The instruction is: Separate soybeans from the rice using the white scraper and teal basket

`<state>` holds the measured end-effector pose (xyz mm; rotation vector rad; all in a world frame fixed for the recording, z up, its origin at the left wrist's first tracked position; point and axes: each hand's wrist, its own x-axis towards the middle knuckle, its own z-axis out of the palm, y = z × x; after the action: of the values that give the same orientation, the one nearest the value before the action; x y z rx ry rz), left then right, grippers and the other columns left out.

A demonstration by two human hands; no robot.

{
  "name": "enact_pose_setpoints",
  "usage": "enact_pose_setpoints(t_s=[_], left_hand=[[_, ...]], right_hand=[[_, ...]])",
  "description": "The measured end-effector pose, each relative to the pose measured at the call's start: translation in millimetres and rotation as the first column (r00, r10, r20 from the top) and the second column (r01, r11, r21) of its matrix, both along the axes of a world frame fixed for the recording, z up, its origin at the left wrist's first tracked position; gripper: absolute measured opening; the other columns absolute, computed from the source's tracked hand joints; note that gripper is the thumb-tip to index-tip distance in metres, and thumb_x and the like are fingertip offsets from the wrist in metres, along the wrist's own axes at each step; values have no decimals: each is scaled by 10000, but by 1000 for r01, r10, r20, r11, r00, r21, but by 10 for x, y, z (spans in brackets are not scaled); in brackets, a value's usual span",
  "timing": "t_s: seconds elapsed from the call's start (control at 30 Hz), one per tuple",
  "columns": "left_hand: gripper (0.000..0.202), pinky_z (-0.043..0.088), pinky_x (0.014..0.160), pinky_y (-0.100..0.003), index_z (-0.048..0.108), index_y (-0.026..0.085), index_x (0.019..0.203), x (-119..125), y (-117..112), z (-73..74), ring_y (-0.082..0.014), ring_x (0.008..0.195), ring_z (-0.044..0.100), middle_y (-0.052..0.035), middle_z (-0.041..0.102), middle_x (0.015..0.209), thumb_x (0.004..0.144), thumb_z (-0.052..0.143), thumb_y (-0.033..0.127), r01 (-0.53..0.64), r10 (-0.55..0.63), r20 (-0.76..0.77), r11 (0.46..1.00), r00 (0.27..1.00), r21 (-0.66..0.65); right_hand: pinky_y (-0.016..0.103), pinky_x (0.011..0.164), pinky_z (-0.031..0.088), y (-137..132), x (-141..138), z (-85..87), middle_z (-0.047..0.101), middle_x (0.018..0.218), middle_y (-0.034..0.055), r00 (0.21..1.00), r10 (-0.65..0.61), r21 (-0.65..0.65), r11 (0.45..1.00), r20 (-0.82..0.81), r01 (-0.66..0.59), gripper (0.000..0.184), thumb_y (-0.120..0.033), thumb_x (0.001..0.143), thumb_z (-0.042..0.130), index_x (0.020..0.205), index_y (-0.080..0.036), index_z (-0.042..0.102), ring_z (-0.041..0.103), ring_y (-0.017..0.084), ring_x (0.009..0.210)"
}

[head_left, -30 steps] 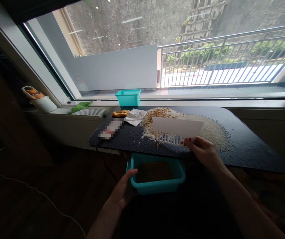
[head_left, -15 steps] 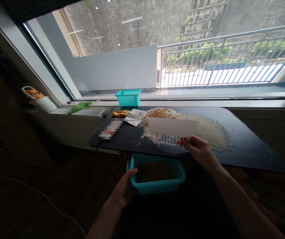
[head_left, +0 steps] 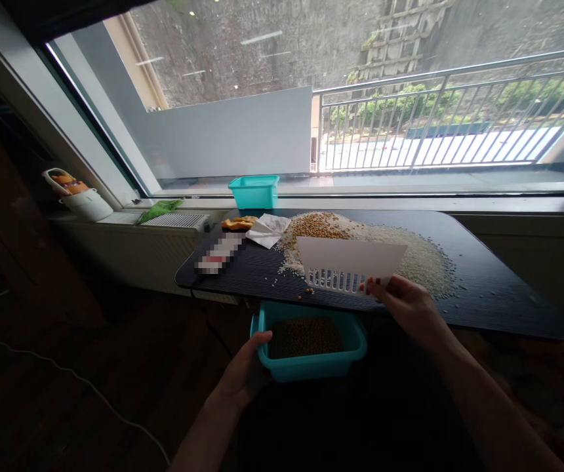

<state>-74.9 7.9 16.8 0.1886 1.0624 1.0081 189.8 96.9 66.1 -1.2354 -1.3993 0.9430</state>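
My left hand [head_left: 245,373] grips the left rim of a teal plastic tub [head_left: 311,367] holding brown beans, held just below the front edge of the black table [head_left: 498,288]. My right hand [head_left: 404,305] pinches the lower right corner of a white slotted scraper [head_left: 348,265], whose comb edge rests on the table near the front edge. Behind the scraper lies a spread heap of white rice [head_left: 420,259] mixed with yellow-brown beans [head_left: 314,226]. A few loose beans lie by the table's front edge below the scraper.
A second teal tub [head_left: 254,191] stands on the window sill. On the table's left part lie a crumpled white paper [head_left: 268,231], an orange peel [head_left: 237,223] and a small flat packet [head_left: 219,255]. A white pot [head_left: 85,204] sits far left. A cable [head_left: 90,393] trails over the dark floor.
The scraper slid left half a second ago, then came back right and nearer the table's front edge, dragging a few beans. The left hand and tub stayed put.
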Motion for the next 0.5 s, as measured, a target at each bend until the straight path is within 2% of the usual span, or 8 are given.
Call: enact_pose_setpoints(t_s=[0.1, 0.23, 0.5], left_hand=[[324, 506, 655, -288, 559, 142, 1049, 1, 5, 6, -210, 797, 644, -73, 670, 893, 758, 562, 284, 3, -3, -9, 1000, 1000, 2], [331, 505, 664, -290, 557, 138, 1055, 0, 1, 5, -212, 806, 643, -73, 671, 884, 756, 564, 279, 3, -3, 6, 1000, 1000, -2], [390, 505, 667, -290, 539, 126, 1098, -26, -17, -6, -223, 851, 631, -84, 666, 934, 750, 569, 300, -1, 1, -41, 1000, 999, 0]], right_hand=[[312, 700, 503, -9, -13, 11, 693, 708, 43, 1000, -9, -1, 1000, -14, 9, 310, -487, 616, 680, 703, -190, 663, 639, 193, 699], [321, 703, 507, -32, -48, 8, 691, 692, 44, 1000, 0, 7, 1000, 16, 0, 310, -499, 620, 670, 656, -191, 654, 642, 203, 703], [335, 722, 517, -154, -126, 8, 704, 754, 53, 995, 98, -30, 995, -15, -98, 322, -485, 610, 686, 752, -196, 675, 651, 220, 729]])
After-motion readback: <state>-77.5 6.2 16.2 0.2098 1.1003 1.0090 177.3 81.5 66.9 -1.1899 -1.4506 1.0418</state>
